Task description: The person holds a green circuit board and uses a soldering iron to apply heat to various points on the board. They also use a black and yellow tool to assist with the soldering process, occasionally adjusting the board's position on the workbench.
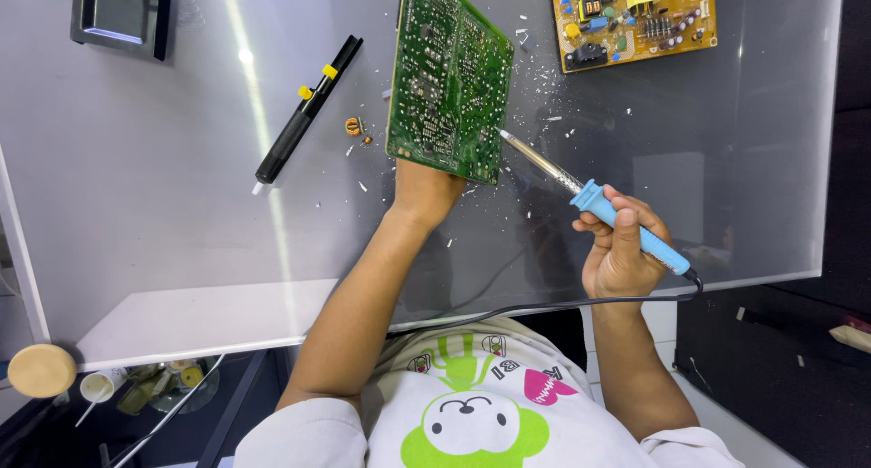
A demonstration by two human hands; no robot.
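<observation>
While the fingers of the right hand [621, 250] are wrapping closed around the blue handle of a soldering iron [594, 205], its metal tip is reaching up and left to the lower right edge of the green circuit board [449, 78]. The left hand [422, 191] is gripping that board by its bottom edge, its fingers hidden behind it, and is propping it tilted on the grey table [163, 223], solder side facing the camera, likely so the joints are staying reachable. A black desoldering pump [304, 114] is lying just left of the board, beside a small copper coil [353, 125]. A yellow circuit board [632, 19] is lying flat further back, solder flecks scattered between.
</observation>
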